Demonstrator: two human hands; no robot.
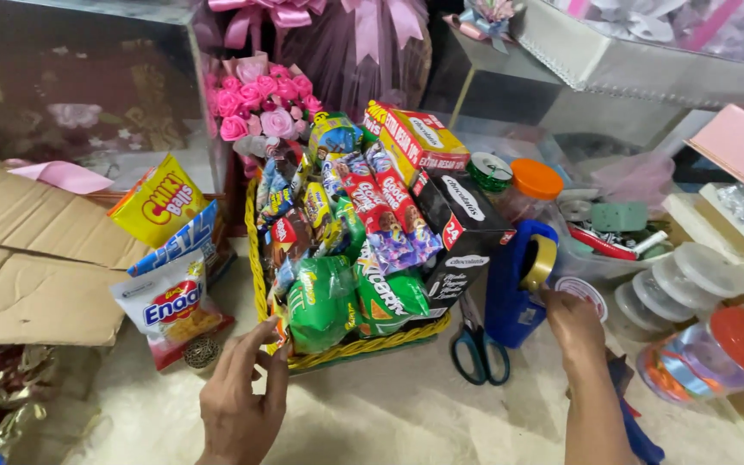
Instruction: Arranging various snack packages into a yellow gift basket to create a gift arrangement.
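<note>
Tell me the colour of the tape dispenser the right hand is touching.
Blue; the tape dispenser by the right hand shows best in the head view.

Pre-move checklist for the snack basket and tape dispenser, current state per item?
1. Left hand steadying the yellow basket at its near left corner: ok, fingers reach the rim there.
2. Right hand at the blue tape dispenser: ok, touching by the tape roll; firm grip cannot tell.
3. Snack packs seated in the basket: ok, green packs in front, black box leaning on the right.
4. Scissors within reach: ok, on the floor between basket and dispenser.
5. Loose tape end ready: cannot tell.
6. Snack bags outside the basket at left: not ok, unpacked.
</note>
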